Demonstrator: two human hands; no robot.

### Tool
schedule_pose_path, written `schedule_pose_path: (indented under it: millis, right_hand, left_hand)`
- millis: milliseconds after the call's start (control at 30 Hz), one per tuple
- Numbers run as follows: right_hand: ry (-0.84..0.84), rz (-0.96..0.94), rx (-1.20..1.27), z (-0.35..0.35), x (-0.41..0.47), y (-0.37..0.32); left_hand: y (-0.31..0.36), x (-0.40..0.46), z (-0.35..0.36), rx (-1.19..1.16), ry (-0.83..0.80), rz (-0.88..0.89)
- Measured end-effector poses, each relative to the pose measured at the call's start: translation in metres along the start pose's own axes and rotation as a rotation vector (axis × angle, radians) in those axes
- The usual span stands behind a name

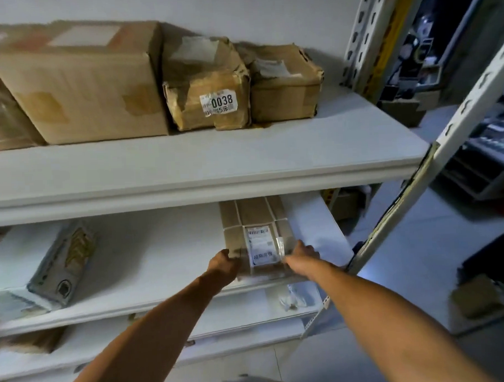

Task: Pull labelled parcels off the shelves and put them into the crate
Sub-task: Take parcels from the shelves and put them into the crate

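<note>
A long brown cardboard parcel (255, 219) with a white label and white straps lies on the middle shelf (149, 253), its near end at the shelf's front edge. My left hand (223, 262) grips its near left corner. My right hand (304, 255) grips its near right corner. Both arms reach in from below. No crate is in view.
On the top shelf (186, 162) stand a large plain box (81, 85), a crumpled box labelled 0038 (208, 86) and a smaller box (283, 82). A grey padded package (60, 262) lies left on the middle shelf. A white upright post (434, 165) rises at the right.
</note>
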State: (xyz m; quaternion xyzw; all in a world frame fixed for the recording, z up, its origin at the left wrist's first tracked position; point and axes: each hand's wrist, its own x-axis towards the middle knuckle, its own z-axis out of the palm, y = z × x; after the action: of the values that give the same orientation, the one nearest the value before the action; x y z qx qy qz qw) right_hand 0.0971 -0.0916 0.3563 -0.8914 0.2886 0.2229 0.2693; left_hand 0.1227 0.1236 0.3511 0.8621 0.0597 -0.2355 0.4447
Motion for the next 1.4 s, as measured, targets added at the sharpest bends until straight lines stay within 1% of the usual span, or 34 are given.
schedule_pose_path:
  millis: [100,200,300,367,467,567,633,700,800,867,933,1000,1067,1133,1200,1233,1333,1400]
  right_hand:
    - [0.016,0.073,0.028,0.0,0.003,0.0]
    - [-0.012,0.098,0.094,0.004,0.003,0.002]
    - [-0.099,0.098,0.248,0.004,-0.002,0.005]
    - [-0.125,0.082,0.299,0.004,-0.006,0.009]
    - [-0.132,0.081,0.287,0.009,-0.014,0.02]
    - [-0.222,0.033,0.264,0.023,-0.02,0.038]
    - [-0.307,0.049,0.378,0.04,-0.024,0.054]
    - [-0.349,0.087,0.465,0.053,-0.034,0.068]
    - [-0.438,0.127,0.813,0.076,-0.054,0.082]
    - [-0.487,0.129,0.978,0.09,-0.069,0.087]
    - [-0.491,0.128,1.095,0.104,-0.081,0.091]
    - [-0.495,0.11,1.219,0.111,-0.099,0.093]
    - [-0.474,0.027,1.197,0.115,-0.119,0.099]
    - [-0.424,-0.027,1.143,0.123,-0.142,0.111]
    - [-0.366,-0.013,1.19,0.139,-0.166,0.127]
    - [-0.313,0.019,1.27,0.148,-0.181,0.132]
    - [0.005,0.2,1.598,0.174,-0.217,0.145]
    - [0.209,0.326,1.724,0.189,-0.238,0.158]
  left_hand:
    - [-0.001,0.008,-0.004,0.021,-0.002,-0.021]
    - [0.0,0.021,-0.011,0.021,-0.016,-0.084]
    - [0.002,0.027,-0.018,0.158,-0.06,-0.117]
    - [0.002,0.03,-0.023,0.21,-0.078,-0.112]
    - [-0.002,0.03,-0.032,0.237,-0.108,-0.149]
    - [-0.012,0.03,-0.039,0.328,-0.181,-0.192]
    - [-0.025,0.029,-0.039,0.391,-0.228,-0.201]
    - [-0.039,0.024,-0.036,0.437,-0.238,-0.178]
    - [-0.052,0.014,-0.032,0.482,-0.18,-0.074]
    - [-0.057,0.01,-0.03,0.376,-0.169,-0.04]
    - [-0.061,0.003,-0.025,0.26,-0.137,-0.004]
    - [-0.067,-0.012,-0.017,0.214,-0.099,0.062]
    - [-0.076,-0.033,-0.009,0.168,-0.097,0.132]
    - [-0.086,-0.056,0.0,0.09,-0.145,0.171]
    - [-0.097,-0.079,0.009,0.043,-0.183,0.212]
    - [-0.102,-0.09,0.013,0.04,-0.197,0.245]
    - [-0.116,-0.114,0.03,0.06,-0.294,0.314]
    - [-0.12,-0.13,0.044,0.098,-0.372,0.37]
